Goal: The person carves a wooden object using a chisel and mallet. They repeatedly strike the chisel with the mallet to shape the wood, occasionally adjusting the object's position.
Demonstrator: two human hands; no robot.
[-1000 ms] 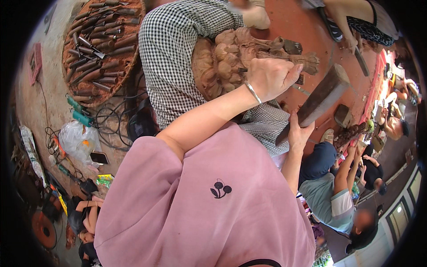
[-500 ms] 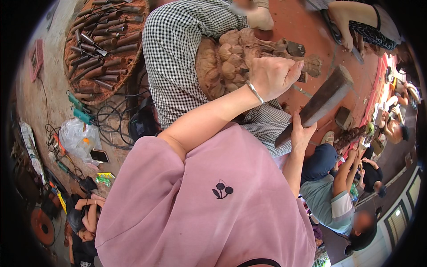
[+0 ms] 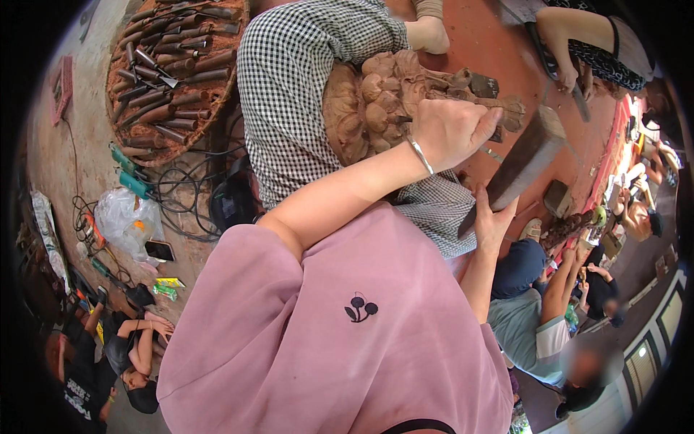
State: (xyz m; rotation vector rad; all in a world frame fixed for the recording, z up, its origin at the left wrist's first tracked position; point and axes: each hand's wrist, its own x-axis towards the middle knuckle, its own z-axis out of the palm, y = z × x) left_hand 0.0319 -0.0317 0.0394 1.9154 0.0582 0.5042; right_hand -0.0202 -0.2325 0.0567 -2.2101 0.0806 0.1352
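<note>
A brown carved wooden figure (image 3: 372, 101) rests on a lap in black-and-white checked trousers (image 3: 289, 94). My left hand (image 3: 452, 130), with a silver bracelet at the wrist, is closed around a wooden-handled chisel (image 3: 502, 107) set against the carving. Lower to the right, my right hand (image 3: 491, 220) grips the handle of a dark wooden mallet (image 3: 522, 160), whose head is raised beside the chisel. My pink shirt (image 3: 347, 325) fills the lower middle and hides what lies under it.
A round tray of several chisels (image 3: 173, 72) lies at the upper left, with black cables (image 3: 184, 192), a clear plastic bag (image 3: 126, 217) and a phone (image 3: 159, 250) below it. Other people sit at the lower left (image 3: 134, 347), right (image 3: 535, 318) and upper right (image 3: 585, 43).
Hardly anything differs: the view has shifted slightly, and both hands keep their grip in about the same places.
</note>
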